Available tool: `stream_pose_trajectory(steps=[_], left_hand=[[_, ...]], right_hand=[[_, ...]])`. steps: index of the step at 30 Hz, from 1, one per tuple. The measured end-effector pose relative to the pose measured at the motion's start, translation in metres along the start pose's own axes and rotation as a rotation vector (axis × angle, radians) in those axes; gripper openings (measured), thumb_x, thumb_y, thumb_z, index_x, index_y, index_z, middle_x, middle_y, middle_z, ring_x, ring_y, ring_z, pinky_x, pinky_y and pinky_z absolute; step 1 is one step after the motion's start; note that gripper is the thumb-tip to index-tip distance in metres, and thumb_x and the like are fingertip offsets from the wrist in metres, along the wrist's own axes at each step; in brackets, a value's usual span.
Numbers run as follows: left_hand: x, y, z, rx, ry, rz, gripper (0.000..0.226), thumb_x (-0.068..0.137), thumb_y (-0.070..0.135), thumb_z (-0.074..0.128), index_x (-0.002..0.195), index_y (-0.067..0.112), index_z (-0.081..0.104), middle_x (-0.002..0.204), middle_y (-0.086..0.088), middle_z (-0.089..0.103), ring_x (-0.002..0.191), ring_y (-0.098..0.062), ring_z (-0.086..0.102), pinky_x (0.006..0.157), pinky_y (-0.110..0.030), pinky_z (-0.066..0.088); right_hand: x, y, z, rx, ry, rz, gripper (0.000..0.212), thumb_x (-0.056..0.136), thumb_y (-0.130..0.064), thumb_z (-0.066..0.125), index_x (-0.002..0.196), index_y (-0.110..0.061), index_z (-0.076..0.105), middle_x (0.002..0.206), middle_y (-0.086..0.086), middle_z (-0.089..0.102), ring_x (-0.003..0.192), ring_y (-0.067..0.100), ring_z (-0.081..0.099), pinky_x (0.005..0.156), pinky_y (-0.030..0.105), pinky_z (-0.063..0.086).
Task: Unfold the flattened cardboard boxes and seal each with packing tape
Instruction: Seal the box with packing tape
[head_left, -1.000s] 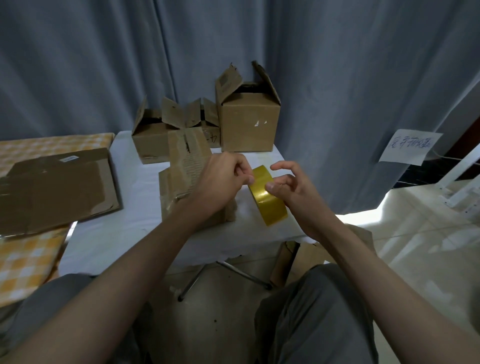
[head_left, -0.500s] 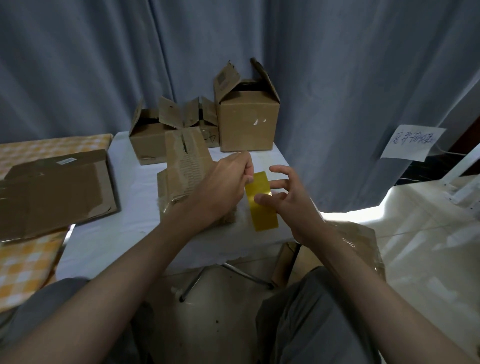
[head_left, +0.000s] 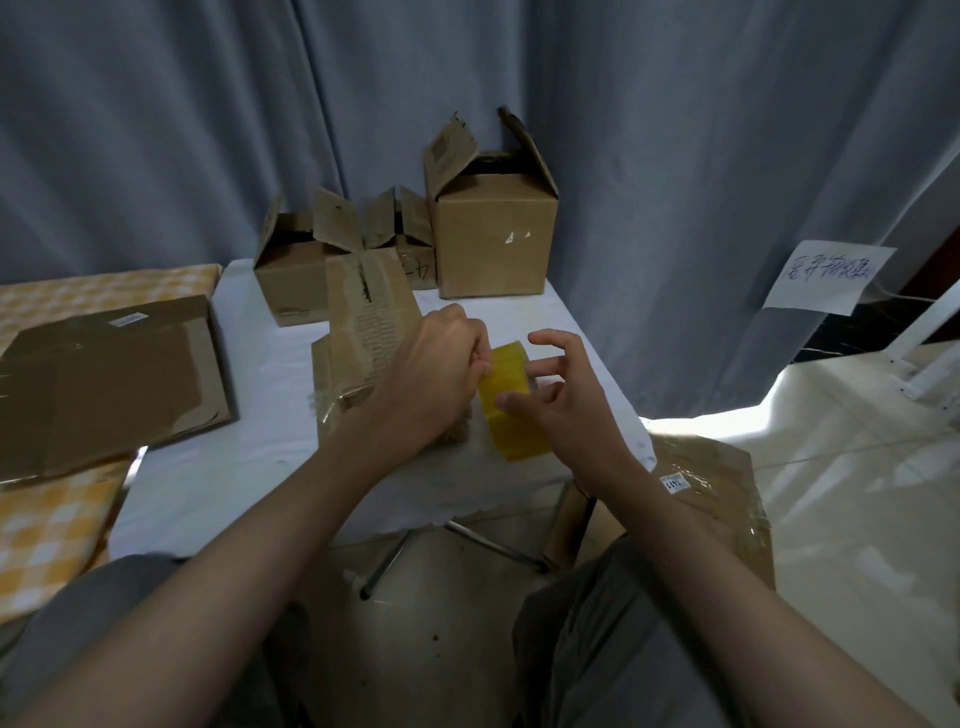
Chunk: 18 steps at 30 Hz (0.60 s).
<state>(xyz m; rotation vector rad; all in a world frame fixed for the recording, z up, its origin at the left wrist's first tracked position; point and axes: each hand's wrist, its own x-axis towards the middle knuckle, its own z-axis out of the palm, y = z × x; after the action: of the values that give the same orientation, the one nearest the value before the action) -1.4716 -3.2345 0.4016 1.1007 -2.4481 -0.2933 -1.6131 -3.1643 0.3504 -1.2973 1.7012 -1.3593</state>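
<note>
Yellow packing tape (head_left: 511, 402) hangs in the air between the two hands, above the near edge of the white-covered worktop (head_left: 249, 447) and just right of the small box being worked on (head_left: 358, 353). The roll shows its broad glossy band edge-on, its long run slanting from upper left, far, down to lower right, near. The left hand (head_left: 431, 374) is at its upper left corner, fingers curled in a pinch there, seemingly on the loose end of the tape, though the tips are hidden behind the knuckles. The right hand (head_left: 566, 410) is on the right side; its thumb presses the face of the band while the other fingers (head_left: 548, 340) are spread and only loosely bent around the far side, so it steadies the roll rather than clamps it. The coming pull, as I judge it, runs leftward toward the small box, whose worn flap stands up behind the left hand. Three unfolded boxes (head_left: 493, 234) stand at the far end with open flaps; a flattened box (head_left: 109, 379) lies to the left.
</note>
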Motion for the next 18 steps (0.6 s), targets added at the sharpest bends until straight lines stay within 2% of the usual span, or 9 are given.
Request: stream_pose_trajectory(steps=[6,10,16,18], left_hand=[[-0.004,-0.006,0.004,-0.024,0.058,0.033,0.01,0.091,0.009,0.061,0.083,0.015,0.06,0.089,-0.001,0.049,0.081,-0.014,0.045,0.07,-0.03,0.042],[-0.006,-0.01,0.009,-0.064,0.071,0.018,0.01,0.091,0.009,0.058,0.081,0.013,0.059,0.085,-0.002,0.051,0.078,-0.015,0.046,0.068,-0.032,0.042],[0.002,-0.012,0.013,-0.183,0.142,-0.026,0.018,0.087,0.03,0.071,0.079,0.016,0.063,0.074,0.005,0.052,0.07,-0.007,0.048,0.061,-0.023,0.035],[0.005,-0.007,0.012,-0.227,0.139,-0.034,0.017,0.087,0.032,0.073,0.096,0.019,0.067,0.071,0.006,0.053,0.066,-0.007,0.049,0.06,-0.024,0.035]], right_hand=[[0.002,-0.002,0.003,-0.033,0.009,-0.031,0.067,0.08,-0.023,0.081,0.132,-0.031,0.039,0.105,-0.014,0.053,0.087,0.01,0.06,0.067,0.016,0.044],[0.001,-0.002,0.006,-0.051,0.006,-0.06,0.065,0.081,-0.017,0.08,0.131,-0.03,0.04,0.099,-0.023,0.048,0.079,0.005,0.06,0.059,0.006,0.041],[0.0,-0.004,0.0,-0.02,0.022,-0.099,0.062,0.082,-0.016,0.079,0.13,-0.027,0.04,0.109,-0.01,0.053,0.078,0.004,0.061,0.06,0.008,0.047],[-0.001,-0.004,-0.003,-0.024,0.022,-0.106,0.063,0.082,-0.016,0.079,0.13,-0.026,0.04,0.116,-0.007,0.053,0.081,0.003,0.061,0.061,0.009,0.048]])
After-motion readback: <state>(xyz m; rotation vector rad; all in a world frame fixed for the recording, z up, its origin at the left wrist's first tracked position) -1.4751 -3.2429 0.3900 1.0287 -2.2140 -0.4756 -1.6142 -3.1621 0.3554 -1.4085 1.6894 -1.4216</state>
